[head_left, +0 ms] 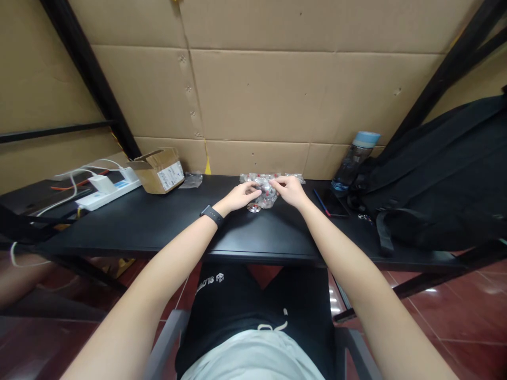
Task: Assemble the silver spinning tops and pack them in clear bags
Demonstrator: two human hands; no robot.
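Observation:
Both hands meet over the black table at a crinkled clear plastic bag (268,196) with small red and silvery items inside. My right hand (289,190) pinches the bag's upper right side. At the bag's left side, my left hand (242,195) has its thumb and fingers curled toward each other with a gap between them; whether it grips the plastic is too small to tell. Below the left fingertips, a small round shiny disc with a red centre (254,208) lies on the table. More clear bags with red bits (247,178) lie behind the hands.
An open cardboard box (156,171) and a flat plastic bag (192,181) stand left on the table (158,227), past them a white power strip (106,195) with cables. At right are a blue-lidded bottle (352,161), a pen (321,202), a dark flat device and a black backpack (439,179).

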